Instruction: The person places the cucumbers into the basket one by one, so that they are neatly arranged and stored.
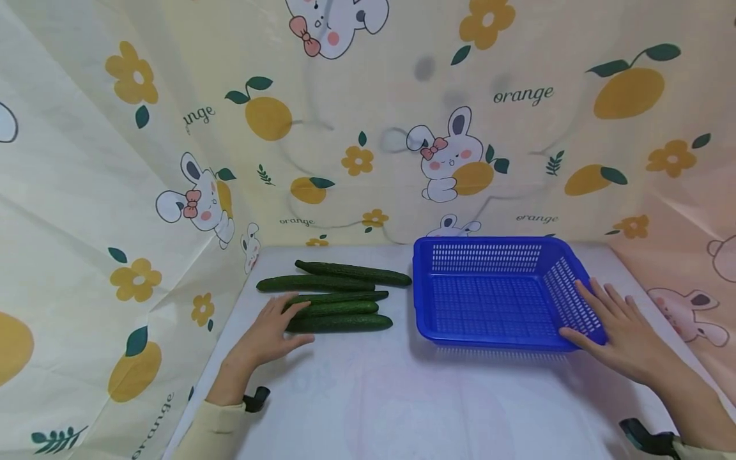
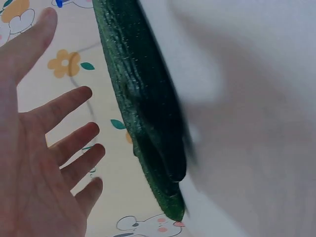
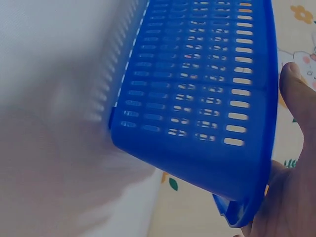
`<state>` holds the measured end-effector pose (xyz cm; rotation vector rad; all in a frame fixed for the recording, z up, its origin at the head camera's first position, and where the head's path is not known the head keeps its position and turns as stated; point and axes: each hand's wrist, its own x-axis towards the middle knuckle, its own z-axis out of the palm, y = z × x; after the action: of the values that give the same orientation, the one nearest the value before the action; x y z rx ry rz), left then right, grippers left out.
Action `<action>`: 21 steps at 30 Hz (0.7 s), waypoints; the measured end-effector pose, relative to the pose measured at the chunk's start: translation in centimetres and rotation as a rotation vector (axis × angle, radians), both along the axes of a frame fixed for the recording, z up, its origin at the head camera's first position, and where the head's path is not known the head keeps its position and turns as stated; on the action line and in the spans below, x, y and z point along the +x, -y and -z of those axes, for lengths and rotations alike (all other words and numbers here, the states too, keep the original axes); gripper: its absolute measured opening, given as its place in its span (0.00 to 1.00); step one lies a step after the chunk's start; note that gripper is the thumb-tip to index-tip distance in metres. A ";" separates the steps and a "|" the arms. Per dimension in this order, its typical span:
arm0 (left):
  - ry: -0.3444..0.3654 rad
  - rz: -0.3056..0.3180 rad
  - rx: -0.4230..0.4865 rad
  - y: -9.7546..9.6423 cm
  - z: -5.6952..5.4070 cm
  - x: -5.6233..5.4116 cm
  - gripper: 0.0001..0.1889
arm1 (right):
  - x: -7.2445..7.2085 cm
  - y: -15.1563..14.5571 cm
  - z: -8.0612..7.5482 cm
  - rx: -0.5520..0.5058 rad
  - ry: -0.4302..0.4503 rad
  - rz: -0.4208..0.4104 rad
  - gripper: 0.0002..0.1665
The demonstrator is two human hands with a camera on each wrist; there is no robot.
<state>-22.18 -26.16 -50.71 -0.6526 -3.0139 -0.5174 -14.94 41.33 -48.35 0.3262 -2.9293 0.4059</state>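
Several dark green cucumbers lie side by side on the table, left of the basket; the nearest cucumber (image 1: 345, 324) and the farthest cucumber (image 1: 356, 273) both point roughly left to right. My left hand (image 1: 264, 335) hovers at the left ends of the nearer ones, fingers spread and thumb apart. In the left wrist view, a gap shows between its fingertips and a cucumber (image 2: 143, 84). A blue slotted plastic basket (image 1: 494, 344) stands to the right. Over its right rim lies my right hand (image 1: 627, 338), fingers straight and spread, thumb by the near right corner.
White cloth covers the table (image 1: 391, 402). A patterned curtain (image 1: 356, 83) with rabbits, oranges and flowers rises behind it and along both sides. Dark straps (image 1: 257, 399) show at both wrists, below the pale sleeves (image 1: 215, 431).
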 end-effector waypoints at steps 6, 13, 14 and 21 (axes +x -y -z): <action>0.021 0.008 0.023 0.1 0.6 -0.1 0.36 | -0.4 0.0 0.4 -0.027 0.020 -0.001 0.63; 0.036 0.004 0.034 0.1 1.1 -0.4 0.29 | -0.6 -0.1 0.6 -0.051 0.049 0.003 0.62; 0.039 0.006 0.033 0.1 1.2 -0.4 0.29 | -0.6 -0.1 0.7 -0.050 0.054 0.000 0.62; 0.071 -0.011 0.030 -0.1 1.5 -0.7 0.27 | -0.8 -0.3 0.9 -0.029 0.030 -0.005 0.62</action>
<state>-22.88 -26.08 -52.20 -0.6294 -3.0675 -0.5962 -15.77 41.62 -49.21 0.3263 -2.9490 0.4569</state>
